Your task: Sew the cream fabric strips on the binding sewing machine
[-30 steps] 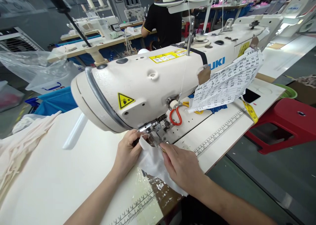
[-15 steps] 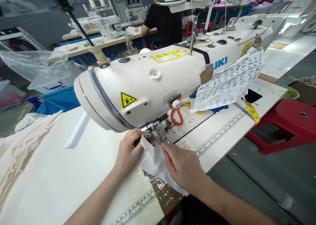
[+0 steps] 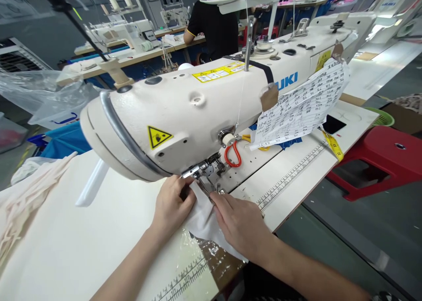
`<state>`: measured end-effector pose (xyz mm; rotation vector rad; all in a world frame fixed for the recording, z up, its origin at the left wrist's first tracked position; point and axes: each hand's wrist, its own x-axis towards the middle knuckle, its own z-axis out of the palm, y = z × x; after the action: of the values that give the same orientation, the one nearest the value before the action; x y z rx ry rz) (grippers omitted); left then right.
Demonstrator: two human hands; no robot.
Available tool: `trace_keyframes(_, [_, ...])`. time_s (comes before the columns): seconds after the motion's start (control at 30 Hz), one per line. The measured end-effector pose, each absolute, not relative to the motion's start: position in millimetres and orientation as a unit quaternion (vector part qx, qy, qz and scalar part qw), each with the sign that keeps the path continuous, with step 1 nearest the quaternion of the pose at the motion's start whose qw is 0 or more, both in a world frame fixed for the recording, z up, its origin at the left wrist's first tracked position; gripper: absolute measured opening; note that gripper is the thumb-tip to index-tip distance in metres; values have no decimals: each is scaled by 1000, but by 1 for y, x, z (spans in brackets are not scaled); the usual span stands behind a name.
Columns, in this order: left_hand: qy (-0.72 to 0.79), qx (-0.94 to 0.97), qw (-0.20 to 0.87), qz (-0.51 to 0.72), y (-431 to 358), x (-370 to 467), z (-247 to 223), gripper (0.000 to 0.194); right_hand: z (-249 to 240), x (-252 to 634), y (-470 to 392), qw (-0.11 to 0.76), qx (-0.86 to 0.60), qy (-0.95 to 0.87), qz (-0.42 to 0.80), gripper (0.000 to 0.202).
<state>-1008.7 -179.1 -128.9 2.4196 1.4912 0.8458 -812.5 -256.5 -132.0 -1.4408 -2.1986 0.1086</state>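
Note:
A piece of thin white fabric [image 3: 201, 217] lies under the head of a white sewing machine [image 3: 178, 111], its lower part draped over the table's front edge. My left hand [image 3: 173, 202] is closed at the fabric's left side, thumb and fingers pinching it close to the needle area. On the other side my right hand [image 3: 242, 222] is closed with its fingertips on the fabric's right edge. A narrow metal strip [image 3: 205, 188] shows by the right fingertips; whether it is held or belongs to the machine I cannot tell. The needle is hidden.
Red-handled scissors [image 3: 233, 155] lie behind the needle area. A handwritten sheet [image 3: 300, 107] hangs on the machine arm. Pale fabric strips [image 3: 29, 200] lie at left, a yellow tape measure [image 3: 333, 146] at right, beside a red stool [image 3: 372, 160]. A person in black [image 3: 214, 28] sits beyond.
The whole view has shifted slightly, with the machine now further left. My left hand has moved a little nearer the right hand, and the fabric between them is bunched differently.

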Motion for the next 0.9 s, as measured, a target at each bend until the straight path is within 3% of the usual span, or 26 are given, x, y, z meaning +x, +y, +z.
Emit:
trace_keyframes(0.27, [486, 831, 1, 272, -176, -1008, -135, 20, -135, -814, -258, 243, -530, -811, 45, 29])
trace_keyframes(0.5, [523, 773, 174, 314, -178, -1010, -127, 23, -135, -811, -258, 256, -538, -799, 80, 30])
trace_keyframes(0.6, [542, 753, 201, 315, -179, -1010, -125, 25, -134, -812, -258, 254, -543, -796, 86, 29])
trace_keyframes(0.8, [532, 763, 172, 326, -180, -1011, -129, 20, -131, -814, -256, 240, -554, -794, 75, 30])
trace_keyframes(0.9, [491, 800, 103, 331, -179, -1012, -131, 15, -131, -815, -256, 241, -557, -793, 62, 30])
